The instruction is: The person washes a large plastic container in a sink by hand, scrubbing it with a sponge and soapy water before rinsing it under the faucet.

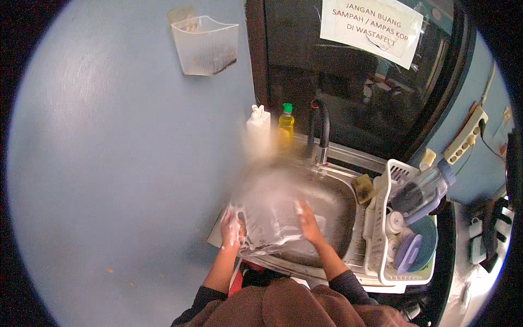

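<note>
A clear plastic container, wet and partly blurred, is held over the left part of a stainless steel sink. My left hand, with white suds on it, grips the container's left side. Against its right side lies my right hand, also with suds on the fingers; whether its fingers close on the rim cannot be told. Another clear piece shows low in the sink beside my right hand. A blurred patch hides the container's far edge. Behind the sink stands a black curved faucet.
A white dish rack with a blender jar, lids and a teal bowl stands right of the sink. A sponge lies beside it. Behind are a white bottle and a green-capped soap bottle. A blue wall rises at left.
</note>
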`<state>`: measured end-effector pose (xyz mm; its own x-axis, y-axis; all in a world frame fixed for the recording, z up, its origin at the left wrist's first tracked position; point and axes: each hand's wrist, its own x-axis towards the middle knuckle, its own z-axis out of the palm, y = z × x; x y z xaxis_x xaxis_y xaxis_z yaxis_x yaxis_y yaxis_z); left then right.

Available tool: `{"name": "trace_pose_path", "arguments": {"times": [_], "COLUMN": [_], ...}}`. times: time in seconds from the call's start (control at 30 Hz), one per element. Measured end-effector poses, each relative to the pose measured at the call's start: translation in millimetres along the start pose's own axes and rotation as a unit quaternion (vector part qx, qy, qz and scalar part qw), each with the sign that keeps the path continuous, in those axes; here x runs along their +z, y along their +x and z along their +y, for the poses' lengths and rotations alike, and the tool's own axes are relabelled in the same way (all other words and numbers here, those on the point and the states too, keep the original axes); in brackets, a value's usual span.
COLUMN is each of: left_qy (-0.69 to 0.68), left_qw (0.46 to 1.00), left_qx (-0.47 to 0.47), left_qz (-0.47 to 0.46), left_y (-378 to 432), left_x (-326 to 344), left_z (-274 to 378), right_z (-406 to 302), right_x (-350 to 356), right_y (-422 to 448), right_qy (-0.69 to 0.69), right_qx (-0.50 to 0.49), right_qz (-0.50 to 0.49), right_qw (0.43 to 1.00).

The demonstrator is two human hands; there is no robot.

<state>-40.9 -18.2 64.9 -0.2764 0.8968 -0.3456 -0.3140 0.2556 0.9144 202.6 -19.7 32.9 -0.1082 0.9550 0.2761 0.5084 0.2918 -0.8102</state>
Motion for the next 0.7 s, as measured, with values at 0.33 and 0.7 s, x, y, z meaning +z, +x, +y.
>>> {"name": "trace_pose_path", "arguments": {"times": [0.33,0.7], "left_qy": [-0.026,-0.053], "left_qw": [0.999,0.998], "left_qx": [-0.022,0.024], "left_qz": [-0.025,-0.010], "left_y": [3,4], "left_x": [8,5], "left_z": [1,-7], "right_z": [-40,87], "right_x": [12,6], "right_y": [42,18], "right_qy": [-0.013,-0.023], "right_qx": [-0.074,0.118], "right_qz": [-0.014,0.013], "right_qw": [0.997,0.993]}}
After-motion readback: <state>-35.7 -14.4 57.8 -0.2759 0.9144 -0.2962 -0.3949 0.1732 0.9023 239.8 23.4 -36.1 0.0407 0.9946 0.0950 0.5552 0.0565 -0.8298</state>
